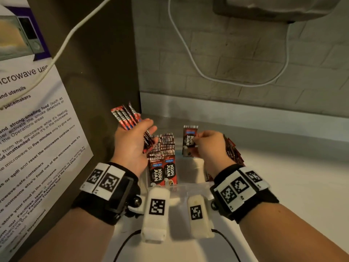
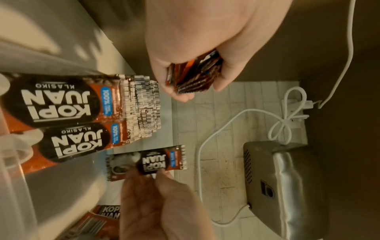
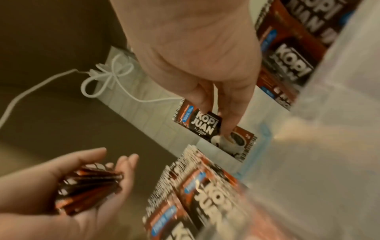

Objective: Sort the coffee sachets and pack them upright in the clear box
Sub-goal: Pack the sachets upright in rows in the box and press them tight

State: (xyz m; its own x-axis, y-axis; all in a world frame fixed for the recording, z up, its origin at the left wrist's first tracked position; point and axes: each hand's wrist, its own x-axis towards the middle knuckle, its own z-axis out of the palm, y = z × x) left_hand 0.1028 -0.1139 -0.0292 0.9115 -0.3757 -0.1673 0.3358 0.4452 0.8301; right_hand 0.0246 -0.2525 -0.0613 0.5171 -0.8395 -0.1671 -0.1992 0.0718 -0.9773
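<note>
A clear box point(image 1: 190, 186) stands on the white counter, and two rows of upright Kopi Juan sachets point(image 1: 163, 168) fill its left side. My left hand point(image 1: 143, 133) hovers above the box's far left corner, palm up. It grips a fanned bundle of sachets point(image 1: 126, 117); the wrist views also show this bundle point(image 2: 193, 76) point(image 3: 88, 185). My right hand point(image 1: 198, 142) pinches a single sachet point(image 1: 189, 140) upright over the box's bare right half. Thumb and fingers hold that sachet point(image 3: 213, 131) near its middle. The packed rows point(image 2: 61, 113) lie just left of it.
More loose sachets point(image 1: 234, 150) lie on the counter behind my right wrist. A panel with a microwave notice point(image 1: 34, 129) walls off the left. A white cable point(image 1: 188, 53) hangs on the tiled wall below a metal appliance point(image 1: 283, 8).
</note>
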